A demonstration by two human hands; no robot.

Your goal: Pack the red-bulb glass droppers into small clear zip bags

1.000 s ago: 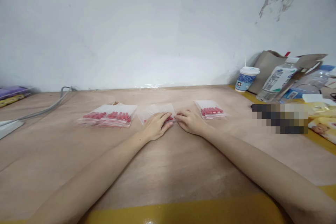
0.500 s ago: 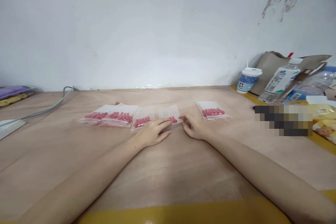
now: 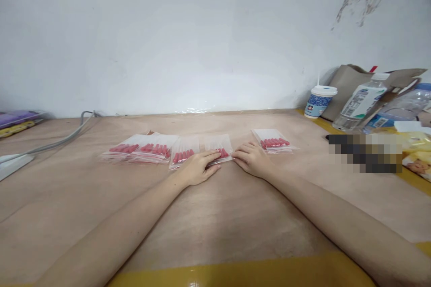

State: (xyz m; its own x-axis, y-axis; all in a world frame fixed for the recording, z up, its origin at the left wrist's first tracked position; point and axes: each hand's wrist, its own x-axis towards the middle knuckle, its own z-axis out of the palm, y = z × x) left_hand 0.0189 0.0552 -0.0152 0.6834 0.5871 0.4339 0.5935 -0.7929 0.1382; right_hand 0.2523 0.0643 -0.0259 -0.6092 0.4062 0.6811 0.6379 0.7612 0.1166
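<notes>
A small clear zip bag (image 3: 218, 142) with red pieces inside lies flat in the middle of the table. Across its lower left rests my left hand (image 3: 199, 167), fingers stretched out and thumb apart, covering some of the pieces. At the bag's lower right corner my right hand (image 3: 251, 158) has its fingers bent together on the edge; its thumb is mostly hidden. Left of these lies another zip bag (image 3: 186, 145) with red pieces, partly under my left wrist. Further left, overlapping zip bags (image 3: 156, 142) form a pile. One more filled bag (image 3: 273, 136) lies beyond my right hand.
At the right stand a blue paper cup (image 3: 318, 104), a plastic bottle (image 3: 362, 101) and a grey-beige bag (image 3: 336, 87), near a blurred-out dark object (image 3: 367, 157). A grey cable (image 3: 63, 139) crosses the left side. Yellow tape (image 3: 215, 273) runs along the front edge.
My right hand's fingers have bent closer together at the bag's corner, and the gap at the thumb has closed. My left hand and the other bags stay put.
</notes>
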